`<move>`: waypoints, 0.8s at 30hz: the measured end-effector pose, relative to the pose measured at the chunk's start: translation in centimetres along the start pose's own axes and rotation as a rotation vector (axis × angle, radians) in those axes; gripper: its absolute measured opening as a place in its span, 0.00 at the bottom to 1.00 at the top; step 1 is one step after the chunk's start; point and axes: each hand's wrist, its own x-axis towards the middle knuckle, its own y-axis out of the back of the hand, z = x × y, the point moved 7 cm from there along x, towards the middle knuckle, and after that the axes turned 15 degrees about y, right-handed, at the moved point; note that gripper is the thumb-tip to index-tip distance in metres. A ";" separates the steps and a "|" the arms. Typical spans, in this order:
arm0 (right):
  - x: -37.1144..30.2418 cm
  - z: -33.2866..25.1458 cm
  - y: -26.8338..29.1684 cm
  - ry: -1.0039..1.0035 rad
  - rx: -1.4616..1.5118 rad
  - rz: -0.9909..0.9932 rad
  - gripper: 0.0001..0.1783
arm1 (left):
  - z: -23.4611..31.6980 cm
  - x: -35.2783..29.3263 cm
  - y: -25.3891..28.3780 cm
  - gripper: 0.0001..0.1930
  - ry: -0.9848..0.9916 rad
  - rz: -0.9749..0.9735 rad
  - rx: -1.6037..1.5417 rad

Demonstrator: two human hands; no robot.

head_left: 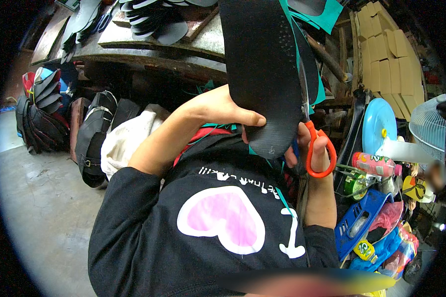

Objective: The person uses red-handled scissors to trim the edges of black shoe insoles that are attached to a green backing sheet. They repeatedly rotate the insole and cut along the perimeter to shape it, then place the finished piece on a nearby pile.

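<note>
Right of the black sole (265, 74) are a pink bottle (374, 164) and a blue basket (344, 237) with unclear contents. The left hand (225, 108) pinches the sole's lower part; the right hand (320, 152) curls round orange-handled scissors (310, 127) at its right edge.

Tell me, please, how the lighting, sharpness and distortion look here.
In the head view, the orange-handled scissors and black sheet look fairly sharp; there, a smooth smear blurs part of the lower edge, stacked boxes bend toward the rim, and space beneath the workbench lies in shadow.
</note>
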 end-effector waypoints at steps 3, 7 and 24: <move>0.0 0.1 0.7 -0.064 -0.084 0.011 0.53 | 0.4 -0.5 0.8 0.43 -0.170 0.034 -0.045; -0.5 0.3 1.9 -0.086 -0.224 0.062 0.52 | 2.4 -1.8 3.7 0.46 -0.685 0.046 -0.537; 0.4 1.5 0.2 -0.017 0.031 -0.067 0.56 | 1.6 -2.2 4.1 0.27 -0.741 0.751 -0.408</move>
